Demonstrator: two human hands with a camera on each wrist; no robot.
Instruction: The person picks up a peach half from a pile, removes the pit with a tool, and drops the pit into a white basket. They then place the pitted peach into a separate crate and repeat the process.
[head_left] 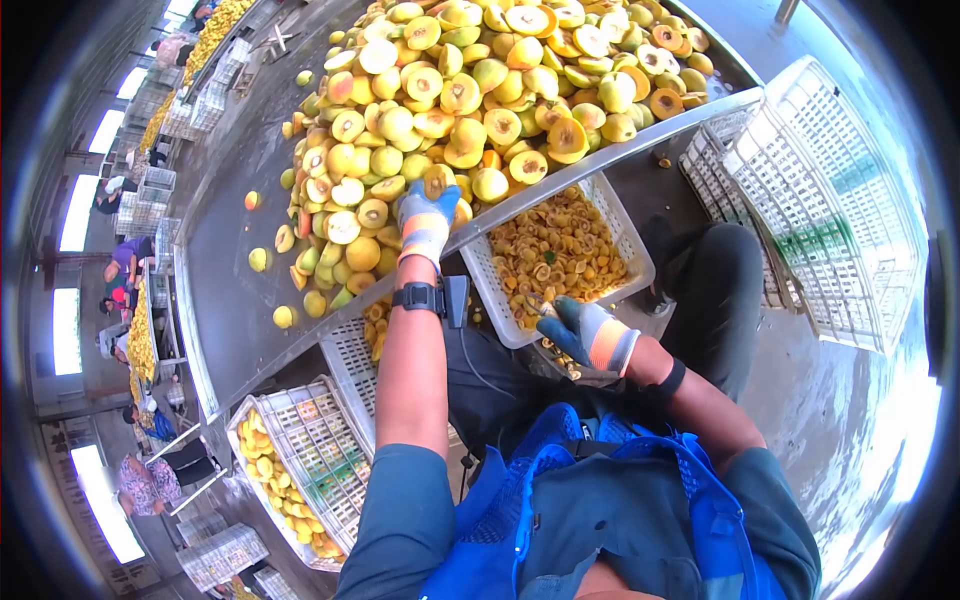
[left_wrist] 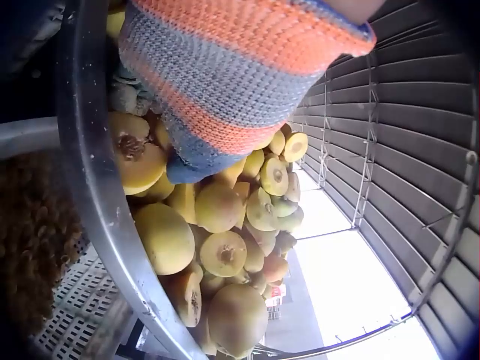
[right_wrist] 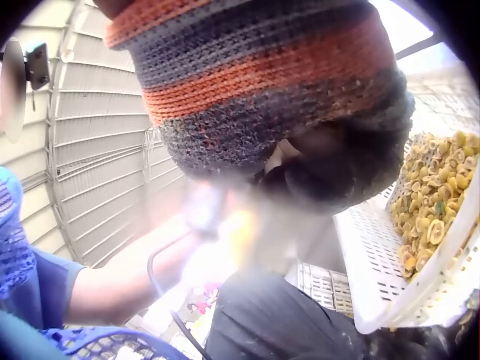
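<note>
My gloved left hand (head_left: 425, 225) is at the near edge of a heap of yellow peaches, many of them cut in half. It pinches a peach half (head_left: 438, 180), its brown pit side facing up, between thumb and fingers. In the left wrist view the striped glove (left_wrist: 217, 75) covers part of the heap. Over the near side of a white crate (head_left: 645, 265) of scooped-out peach pits, my gloved right hand (head_left: 595, 335) has its fingers curled. A small pale thing (head_left: 548, 308) shows at its fingertips; I cannot tell its kind.
The heap lies on a sloping metal table with a raised rim (head_left: 610, 150). Stacked white crates (head_left: 800, 190) stand at the right. Another crate (head_left: 310, 440) holding yellow peach pieces stands at lower left. My knee (head_left: 725, 290) is beside the pit crate. People work at tables far left.
</note>
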